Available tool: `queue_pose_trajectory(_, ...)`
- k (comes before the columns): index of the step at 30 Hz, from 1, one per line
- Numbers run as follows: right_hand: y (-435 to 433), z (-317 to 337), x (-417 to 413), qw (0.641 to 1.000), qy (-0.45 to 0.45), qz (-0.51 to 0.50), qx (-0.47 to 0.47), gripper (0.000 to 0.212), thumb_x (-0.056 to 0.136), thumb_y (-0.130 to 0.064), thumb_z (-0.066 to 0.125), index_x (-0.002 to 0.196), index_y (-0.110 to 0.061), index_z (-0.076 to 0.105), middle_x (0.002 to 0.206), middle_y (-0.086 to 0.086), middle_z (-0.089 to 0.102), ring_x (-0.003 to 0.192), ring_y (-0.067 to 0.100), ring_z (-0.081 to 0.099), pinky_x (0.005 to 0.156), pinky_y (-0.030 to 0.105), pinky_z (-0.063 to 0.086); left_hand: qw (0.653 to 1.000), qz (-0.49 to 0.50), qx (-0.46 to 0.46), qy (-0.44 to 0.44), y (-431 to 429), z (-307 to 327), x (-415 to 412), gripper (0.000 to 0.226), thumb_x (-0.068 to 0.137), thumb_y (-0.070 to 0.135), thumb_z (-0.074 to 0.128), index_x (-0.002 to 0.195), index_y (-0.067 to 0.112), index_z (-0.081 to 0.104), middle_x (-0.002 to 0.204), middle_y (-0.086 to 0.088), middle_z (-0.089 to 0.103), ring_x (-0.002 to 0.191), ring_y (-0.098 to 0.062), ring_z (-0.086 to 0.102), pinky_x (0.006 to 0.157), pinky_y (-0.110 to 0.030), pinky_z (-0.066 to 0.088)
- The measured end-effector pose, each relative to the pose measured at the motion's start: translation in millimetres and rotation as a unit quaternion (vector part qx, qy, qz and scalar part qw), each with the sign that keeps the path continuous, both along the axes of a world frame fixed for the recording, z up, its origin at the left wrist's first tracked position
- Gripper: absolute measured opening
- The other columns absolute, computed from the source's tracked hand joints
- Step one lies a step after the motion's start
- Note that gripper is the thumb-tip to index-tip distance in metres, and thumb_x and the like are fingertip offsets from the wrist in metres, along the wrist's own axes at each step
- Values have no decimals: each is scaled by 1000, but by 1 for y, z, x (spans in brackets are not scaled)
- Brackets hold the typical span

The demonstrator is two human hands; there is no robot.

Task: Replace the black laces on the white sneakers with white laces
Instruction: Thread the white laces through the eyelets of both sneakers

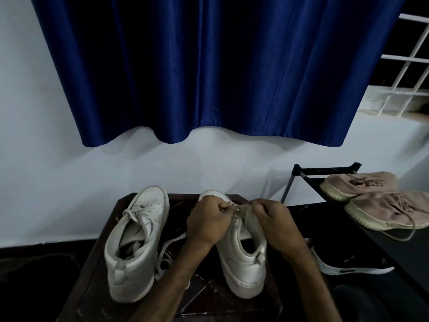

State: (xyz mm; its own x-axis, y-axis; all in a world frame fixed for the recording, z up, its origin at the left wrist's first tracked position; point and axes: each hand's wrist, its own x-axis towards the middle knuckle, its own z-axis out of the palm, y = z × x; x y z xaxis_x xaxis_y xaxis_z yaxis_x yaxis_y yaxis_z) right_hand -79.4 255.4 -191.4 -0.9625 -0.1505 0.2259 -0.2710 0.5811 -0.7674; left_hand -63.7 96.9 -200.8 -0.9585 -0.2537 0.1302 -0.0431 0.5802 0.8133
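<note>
Two white high-top sneakers stand on a small dark table (97, 270), toes pointing away from me. The left sneaker (137, 240) is laced with a white lace. Over the front of the right sneaker (243, 259) both hands work close together. My left hand (209, 219) pinches a white lace (239, 206) near the eyelets, and my right hand (271, 219) pinches the same lace from the other side. A loose length of white lace (167, 249) lies on the table between the shoes. No black lace is plainly visible.
A black shoe rack (325, 173) at the right carries a pair of pink sneakers (383, 205). A black shoe with a white sole (348, 263) lies below it. A blue curtain (209, 66) hangs over the white wall behind.
</note>
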Motion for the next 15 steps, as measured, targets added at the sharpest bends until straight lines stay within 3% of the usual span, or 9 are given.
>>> queue_pose_trajectory(6,-8,5,8,1000,-3,-19,1,37,91,-11,52,57,-13,40,50,-3,38,49,3,32,52,28,30,999,13,-43,9,4,0,-4,17,84,38,69,79,23,73,87,7,73,88,-17,68,74,-28,53)
queue_pose_trajectory(8,-11,8,13,999,-13,-39,-12,35,92,-16,54,57,-11,51,50,-2,49,50,2,41,52,26,36,999,-5,-43,13,1,1,-9,12,81,33,71,74,23,73,86,9,73,86,-14,68,76,-28,54)
queue_pose_trajectory(10,-15,9,20,989,-76,-42,-123,31,96,-26,54,74,-12,72,67,-5,71,65,2,63,64,20,48,998,-41,-41,13,-6,4,-14,11,79,33,75,73,23,75,81,10,73,81,-10,68,75,-26,53)
queue_pose_trajectory(13,-28,-2,32,916,-186,-14,-355,26,99,-16,53,93,0,72,87,14,75,82,22,72,73,28,59,993,-105,-57,1,-24,13,-18,16,79,36,78,80,20,79,68,12,64,69,-1,59,68,-22,45)
queue_pose_trajectory(15,-38,-15,35,940,-134,-56,-310,11,92,-6,62,90,1,70,83,13,74,78,22,72,64,23,57,987,-145,-62,-6,-34,19,-20,13,79,34,79,81,21,80,66,17,61,66,2,56,65,-18,39)
